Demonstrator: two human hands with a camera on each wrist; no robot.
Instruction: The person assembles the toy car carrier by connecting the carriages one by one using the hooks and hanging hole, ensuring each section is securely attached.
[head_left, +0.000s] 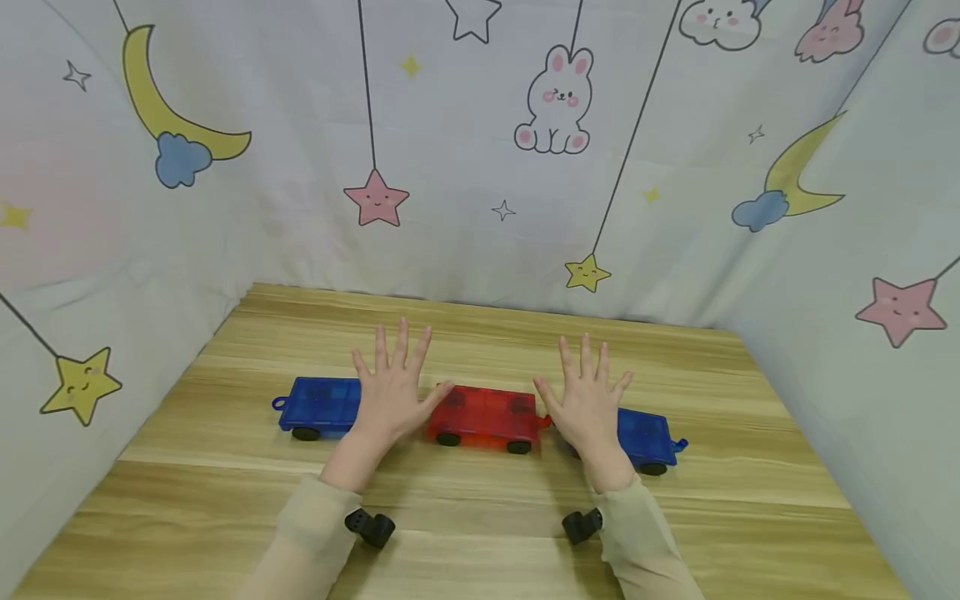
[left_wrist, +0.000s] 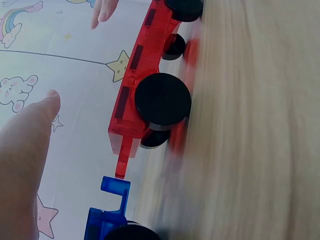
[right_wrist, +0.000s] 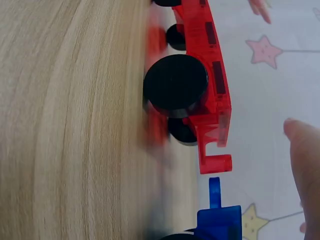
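Observation:
Three toy train cars stand in a row on the wooden table. A see-through red car [head_left: 486, 414] is in the middle, a blue car [head_left: 321, 403] on the left and another blue car [head_left: 647, 437] on the right. My left hand [head_left: 392, 393] hovers with fingers spread between the left blue car and the red one, hiding part of the blue. My right hand [head_left: 587, 407], also spread, covers part of the right blue car. Neither hand holds anything. In the left wrist view, a blue hook [left_wrist: 118, 190] lies close to the red tab [left_wrist: 123, 159]; in the right wrist view, a red hook [right_wrist: 216, 162] is near a blue ring [right_wrist: 214, 192].
The wooden table [head_left: 465, 517] is bounded by a white curtain [head_left: 465, 250] printed with stars, moons and a rabbit. On each wrist sits a small black camera, the left camera [head_left: 370, 527] and the right camera [head_left: 582, 526].

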